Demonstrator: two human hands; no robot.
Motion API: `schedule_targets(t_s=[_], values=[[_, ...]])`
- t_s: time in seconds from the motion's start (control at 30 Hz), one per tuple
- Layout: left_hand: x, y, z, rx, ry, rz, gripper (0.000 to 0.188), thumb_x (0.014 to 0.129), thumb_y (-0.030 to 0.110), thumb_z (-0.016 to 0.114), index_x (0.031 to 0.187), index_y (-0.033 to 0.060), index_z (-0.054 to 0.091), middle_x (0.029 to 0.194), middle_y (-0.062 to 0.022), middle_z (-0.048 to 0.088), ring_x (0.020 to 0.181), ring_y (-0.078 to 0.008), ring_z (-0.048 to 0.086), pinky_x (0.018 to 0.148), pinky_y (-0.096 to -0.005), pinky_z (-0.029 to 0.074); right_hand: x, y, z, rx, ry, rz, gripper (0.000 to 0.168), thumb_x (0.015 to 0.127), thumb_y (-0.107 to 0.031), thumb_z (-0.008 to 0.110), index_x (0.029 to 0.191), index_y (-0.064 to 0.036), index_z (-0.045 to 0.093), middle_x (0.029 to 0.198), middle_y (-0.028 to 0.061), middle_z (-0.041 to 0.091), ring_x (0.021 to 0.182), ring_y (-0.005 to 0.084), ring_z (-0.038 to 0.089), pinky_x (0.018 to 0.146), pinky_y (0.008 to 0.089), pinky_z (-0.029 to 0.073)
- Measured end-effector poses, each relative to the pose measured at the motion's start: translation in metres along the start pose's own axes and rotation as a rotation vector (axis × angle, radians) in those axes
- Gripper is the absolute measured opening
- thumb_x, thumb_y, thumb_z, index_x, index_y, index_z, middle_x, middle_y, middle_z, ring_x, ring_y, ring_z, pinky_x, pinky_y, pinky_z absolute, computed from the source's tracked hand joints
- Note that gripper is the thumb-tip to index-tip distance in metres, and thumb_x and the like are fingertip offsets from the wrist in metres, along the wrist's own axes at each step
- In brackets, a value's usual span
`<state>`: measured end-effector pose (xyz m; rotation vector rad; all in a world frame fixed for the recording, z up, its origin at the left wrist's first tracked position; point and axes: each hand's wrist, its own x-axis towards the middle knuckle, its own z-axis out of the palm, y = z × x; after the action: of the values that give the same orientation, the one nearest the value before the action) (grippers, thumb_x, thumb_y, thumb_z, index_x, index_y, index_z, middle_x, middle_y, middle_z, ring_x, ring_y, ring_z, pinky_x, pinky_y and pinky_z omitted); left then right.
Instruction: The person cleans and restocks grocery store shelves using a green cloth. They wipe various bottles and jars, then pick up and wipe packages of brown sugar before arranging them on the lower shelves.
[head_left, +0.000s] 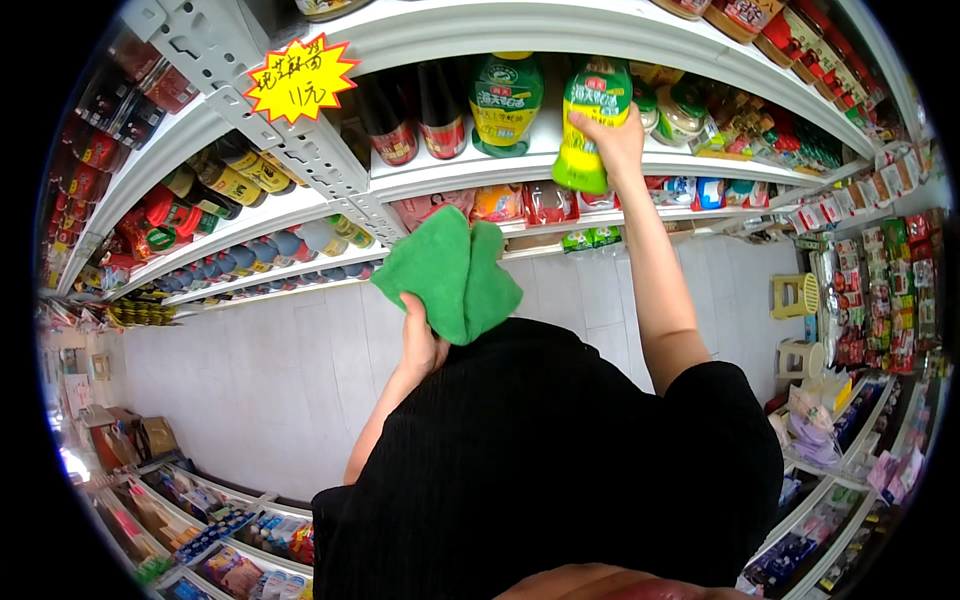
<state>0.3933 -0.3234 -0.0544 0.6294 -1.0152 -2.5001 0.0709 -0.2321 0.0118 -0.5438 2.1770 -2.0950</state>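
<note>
My right hand (619, 142) grips a green and yellow squeeze bottle of oyster sauce (594, 165), tilted slightly at the front edge of a white shelf (540, 166). A similar green bottle (505, 105) stands upright on that shelf to its left. Two dark glass bottles with red labels, one of them a sauce bottle (441, 120), stand further left. Lower down, in front of my body, my left hand (424, 334) holds a folded green cloth (450, 277). The cloth hides most of the left fingers.
A yellow price tag (301, 78) with handwriting hangs on the perforated shelf upright (289, 142). Lidded jars (679, 112) stand right of the held bottle. Packaged goods (499, 202) fill the shelf below. Plastic stools (793, 295) stand on the grey floor (262, 390) at right.
</note>
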Motion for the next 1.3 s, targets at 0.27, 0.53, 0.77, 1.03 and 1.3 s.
schedule_targets(t_s=[0.27,0.53,0.77,1.03,1.3], values=[[0.054,-0.007,0.028,0.218,-0.263,0.176,0.08,0.084,0.066,0.033,0.134,0.0035,0.031,0.133,-0.0122,0.04,0.119,-0.0235,0.042,0.099,-0.0388,0.036,-0.15,0.016,-0.019,-0.071,-0.187,0.08,0.059,0.062,-0.01,0.081,0.109,-0.002,0.045,0.096,0.0085,0.06,0.085,0.0148,0.059,0.077,0.0309,0.05],[0.053,0.022,0.095,0.571,-0.29,0.503,0.051,0.073,0.013,0.074,0.116,-0.0003,0.049,0.106,-0.0095,0.057,0.093,-0.0172,0.057,0.08,-0.0302,0.046,-0.208,-0.019,-0.01,-0.371,-0.254,-0.072,0.068,0.063,-0.016,0.08,0.118,-0.002,0.042,0.105,0.0138,0.06,0.096,0.0248,0.061,0.082,0.0331,0.048],[0.04,0.042,0.066,0.474,-0.524,0.381,0.036,0.084,0.013,0.064,0.117,0.0026,0.052,0.11,-0.0069,0.058,0.091,-0.0136,0.058,0.077,-0.0265,0.049,-0.214,-0.032,-0.033,0.038,-0.667,0.139,0.079,0.056,-0.016,0.085,0.123,-0.001,0.044,0.107,0.009,0.058,0.101,0.0188,0.055,0.089,0.0317,0.043],[0.013,0.074,0.049,0.513,-0.459,0.351,0.042,0.072,0.012,0.075,0.109,0.0018,0.058,0.105,-0.0072,0.062,0.092,-0.0173,0.061,0.076,-0.0301,0.05,-0.223,-0.048,-0.024,0.062,-0.822,0.184,0.086,0.056,-0.016,0.084,0.128,0.0,0.04,0.114,0.0108,0.057,0.104,0.0189,0.054,0.091,0.0306,0.043],[-0.006,0.091,0.041,0.962,-0.511,0.819,0.032,0.073,0.011,0.073,0.102,0.0019,0.062,0.099,-0.0075,0.065,0.086,-0.017,0.063,0.074,-0.0302,0.05,-0.255,-0.051,-0.002,-0.209,-0.698,0.033,0.081,0.06,-0.019,0.083,0.126,0.002,0.04,0.11,0.0172,0.06,0.102,0.0233,0.059,0.088,0.0318,0.045]])
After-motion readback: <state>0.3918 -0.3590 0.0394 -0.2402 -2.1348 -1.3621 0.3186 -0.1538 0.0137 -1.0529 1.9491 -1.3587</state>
